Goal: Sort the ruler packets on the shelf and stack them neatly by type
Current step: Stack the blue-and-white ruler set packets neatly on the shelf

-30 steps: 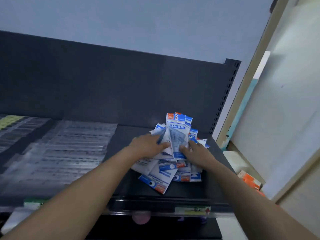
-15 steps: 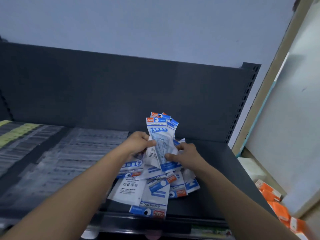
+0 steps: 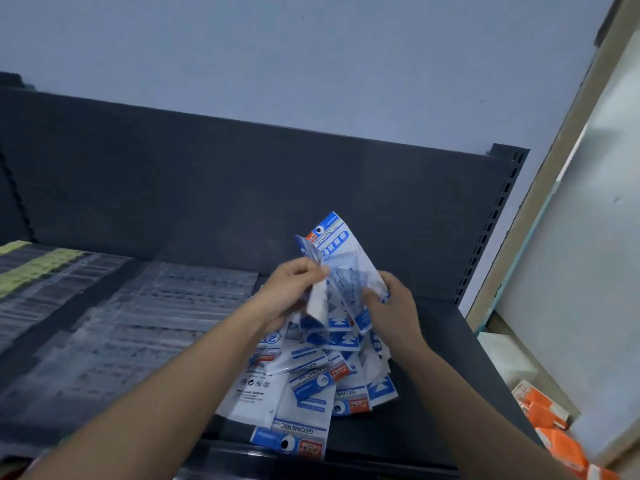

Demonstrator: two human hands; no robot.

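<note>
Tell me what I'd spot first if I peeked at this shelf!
The bunch of blue-and-white packets stands out first, held up in the middle by the left hand and right hand. Below them, a messy pile of the same packets lies on the dark shelf. Clear ruler packets lie in rows to the left, and bright orange boxes sit low on the right.

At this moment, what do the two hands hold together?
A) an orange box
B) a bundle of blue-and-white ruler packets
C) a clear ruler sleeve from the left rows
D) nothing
B: the left hand and the right hand both grip a bundle of blue-and-white plastic ruler packets, held above the loose pile of the same packets on the dark grey metal shelf.
</note>
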